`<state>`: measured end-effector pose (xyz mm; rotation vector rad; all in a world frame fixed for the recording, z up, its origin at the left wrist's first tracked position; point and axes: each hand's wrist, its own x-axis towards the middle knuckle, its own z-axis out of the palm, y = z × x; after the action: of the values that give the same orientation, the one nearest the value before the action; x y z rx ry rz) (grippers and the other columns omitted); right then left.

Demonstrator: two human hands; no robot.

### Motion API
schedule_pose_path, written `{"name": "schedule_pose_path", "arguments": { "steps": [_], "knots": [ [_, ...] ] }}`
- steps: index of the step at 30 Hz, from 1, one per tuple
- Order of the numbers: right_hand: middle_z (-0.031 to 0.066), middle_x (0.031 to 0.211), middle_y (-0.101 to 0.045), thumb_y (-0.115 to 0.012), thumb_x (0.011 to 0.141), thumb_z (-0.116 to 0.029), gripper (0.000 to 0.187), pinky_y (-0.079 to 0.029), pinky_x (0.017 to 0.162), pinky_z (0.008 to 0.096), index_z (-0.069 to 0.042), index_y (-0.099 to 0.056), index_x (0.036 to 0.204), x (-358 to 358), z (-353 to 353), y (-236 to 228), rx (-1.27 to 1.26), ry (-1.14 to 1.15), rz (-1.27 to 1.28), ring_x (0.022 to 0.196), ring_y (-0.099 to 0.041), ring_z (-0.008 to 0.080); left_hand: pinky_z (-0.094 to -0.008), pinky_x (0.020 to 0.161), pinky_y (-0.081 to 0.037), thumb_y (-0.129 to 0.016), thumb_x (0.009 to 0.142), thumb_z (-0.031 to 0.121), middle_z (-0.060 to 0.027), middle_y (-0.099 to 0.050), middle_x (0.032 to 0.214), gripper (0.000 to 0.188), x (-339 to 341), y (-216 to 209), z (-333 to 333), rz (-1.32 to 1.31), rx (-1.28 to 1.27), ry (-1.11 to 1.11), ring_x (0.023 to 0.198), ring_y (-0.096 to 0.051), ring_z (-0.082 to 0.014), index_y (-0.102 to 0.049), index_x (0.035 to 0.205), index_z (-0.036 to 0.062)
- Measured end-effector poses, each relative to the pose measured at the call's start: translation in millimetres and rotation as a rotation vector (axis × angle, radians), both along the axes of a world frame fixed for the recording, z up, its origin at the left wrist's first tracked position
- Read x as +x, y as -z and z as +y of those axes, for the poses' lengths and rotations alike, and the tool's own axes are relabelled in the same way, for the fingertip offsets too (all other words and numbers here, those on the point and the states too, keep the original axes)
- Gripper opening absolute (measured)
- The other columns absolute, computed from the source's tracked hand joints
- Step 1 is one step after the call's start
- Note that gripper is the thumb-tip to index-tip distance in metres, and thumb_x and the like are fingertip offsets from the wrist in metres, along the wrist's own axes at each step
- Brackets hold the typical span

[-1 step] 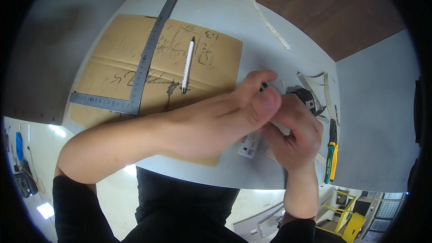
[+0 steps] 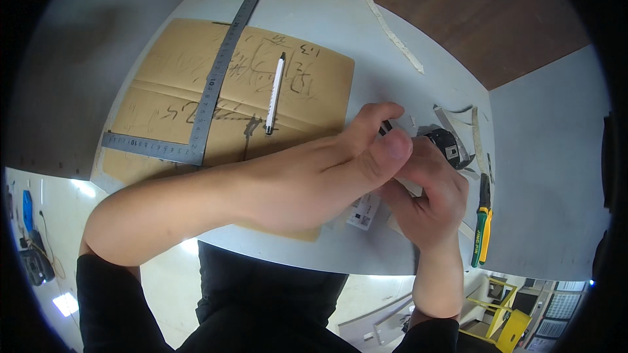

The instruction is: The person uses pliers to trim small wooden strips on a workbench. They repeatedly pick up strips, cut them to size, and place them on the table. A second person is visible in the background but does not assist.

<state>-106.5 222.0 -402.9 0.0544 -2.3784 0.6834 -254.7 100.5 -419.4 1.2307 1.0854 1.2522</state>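
My left hand [image 2: 356, 163] reaches across the table with its thumb and fingers closed. A small dark tip [image 2: 386, 127] shows between thumb and forefinger, but most of that thing is hidden. Close beside it, almost touching, my right hand [image 2: 432, 199] has its fingers curled in; whatever they hold is out of sight. Under the hands lies a white printed label [image 2: 361, 213]. Just beyond the right hand is a black tape measure [image 2: 449, 147].
A marked cardboard sheet [image 2: 314, 114] bears a steel square [image 2: 207, 104] and a white pen [image 2: 275, 95]. Green-and-yellow pliers [image 2: 483, 222] lie at the right edge. Off-white strips [image 2: 396, 34] lie near the back. Grey panels flank the table.
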Motion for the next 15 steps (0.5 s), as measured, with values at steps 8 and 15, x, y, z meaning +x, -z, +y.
{"name": "schedule_pose_path", "arguments": {
  "steps": [8,15],
  "knots": [
    [0.0179,0.087,-0.068,-0.076,0.074,0.001,0.028,-0.054,0.071,0.03,0.001,-0.056,0.094,11,20,4,-0.463,-0.013,0.213,0.083,-0.067,0.0231,-0.022,0.065,-0.045,-0.049,0.1,0.026,-0.0062,-0.064,0.087,0.035,-16,-20,6,-0.115,-0.127,-0.013,0.073,-0.057,-0.0092,-0.055,0.12,-0.001],
    [0.0178,0.088,-0.07,-0.076,0.073,0.003,0.025,-0.056,0.068,0.0299,0.003,-0.06,0.092,13,28,0,-0.308,0.04,0.184,0.08,-0.07,0.0235,-0.0233,0.061,-0.052,-0.063,0.09,0.007,-0.01,-0.069,0.086,0.021,-16,-20,8,-0.211,-0.137,-0.096,0.069,-0.064,-0.0107,-0.063,0.109,-0.0022]
  ]
}}
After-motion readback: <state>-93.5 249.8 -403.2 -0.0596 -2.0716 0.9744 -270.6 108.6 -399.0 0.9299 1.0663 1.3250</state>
